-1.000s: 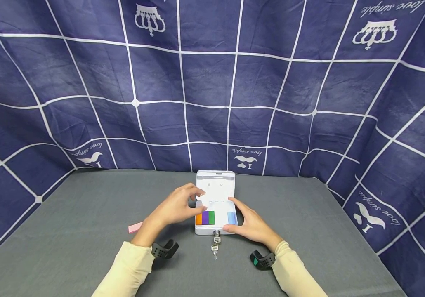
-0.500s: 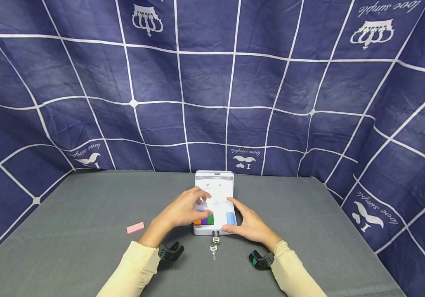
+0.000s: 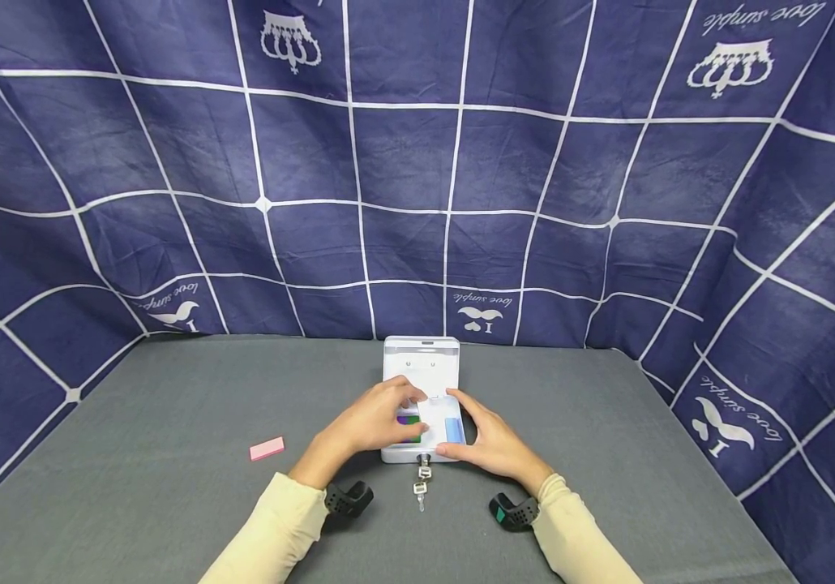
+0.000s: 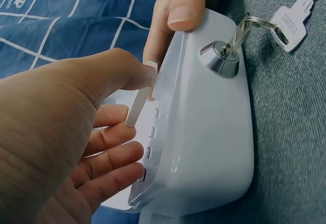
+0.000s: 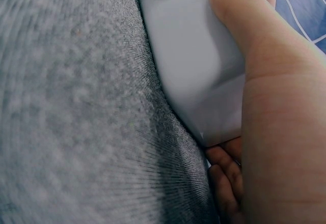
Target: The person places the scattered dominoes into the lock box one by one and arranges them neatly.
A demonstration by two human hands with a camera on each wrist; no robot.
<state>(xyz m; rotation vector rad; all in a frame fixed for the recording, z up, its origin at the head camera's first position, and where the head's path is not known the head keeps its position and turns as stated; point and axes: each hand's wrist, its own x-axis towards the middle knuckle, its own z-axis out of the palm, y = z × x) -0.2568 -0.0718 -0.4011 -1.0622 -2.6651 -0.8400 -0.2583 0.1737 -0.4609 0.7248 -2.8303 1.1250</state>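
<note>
A white metal cash box (image 3: pixel 397 456) stands on the table with its lid (image 3: pixel 421 349) up. My left hand (image 3: pixel 370 418) reaches over it and pinches a thin white flat block (image 4: pixel 138 102) between thumb and fingertips, above the inside of the box. Partly behind that hand lie a green block (image 3: pixel 416 438) and a purple one; a light blue block (image 3: pixel 453 430) sits at the right inside. My right hand (image 3: pixel 494 438) grips the box's right side, thumb on the front corner and fingers along the side wall.
From the front lock (image 4: pixel 221 58) hangs a ring with keys (image 3: pixel 421 489). A pink block (image 3: pixel 267 448) lies on the grey tablecloth (image 3: pixel 169 487) to the left. A dark blue curtain (image 3: pixel 403 162) with white lines rises behind the table.
My left hand has moved right across the box with the white block, now covering the orange block. The pink block has come into full view. My right hand has stayed in place.
</note>
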